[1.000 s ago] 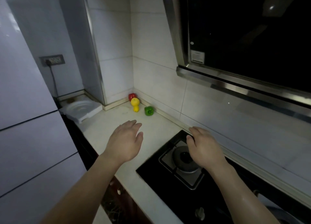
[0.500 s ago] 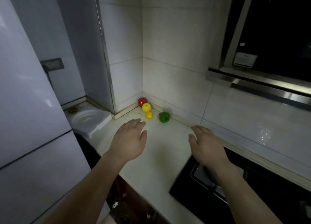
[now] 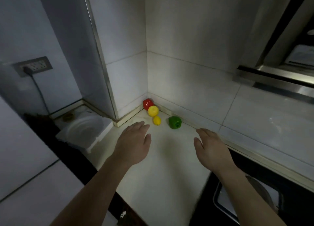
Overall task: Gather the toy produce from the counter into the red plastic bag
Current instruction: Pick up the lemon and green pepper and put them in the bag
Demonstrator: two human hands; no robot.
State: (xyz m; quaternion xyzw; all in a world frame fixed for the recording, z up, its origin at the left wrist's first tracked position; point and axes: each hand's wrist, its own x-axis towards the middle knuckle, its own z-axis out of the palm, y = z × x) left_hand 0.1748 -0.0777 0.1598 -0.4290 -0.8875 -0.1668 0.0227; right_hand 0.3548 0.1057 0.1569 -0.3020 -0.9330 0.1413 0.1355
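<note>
In the far corner of the pale counter (image 3: 163,171) lie a red toy pepper (image 3: 147,103), a yellow round fruit (image 3: 153,111) in front of it, a smaller yellow lemon (image 3: 157,120) and a green toy pepper (image 3: 175,122) to the right. My left hand (image 3: 134,144) hovers palm down just short of the lemon, fingers straight, holding nothing. My right hand (image 3: 210,149) is flat too, below and right of the green pepper, apart from it. No red plastic bag is in view.
A white fridge (image 3: 25,157) stands on the left, with a white plastic lid or tray (image 3: 83,132) in the gap beside the counter. A black gas hob (image 3: 254,200) lies at the lower right under a range hood (image 3: 275,79). Tiled walls close the corner.
The view has swung left and closer to the corner; the hob has slid toward the right edge. Both hands stay open and have come nearer to the toys.
</note>
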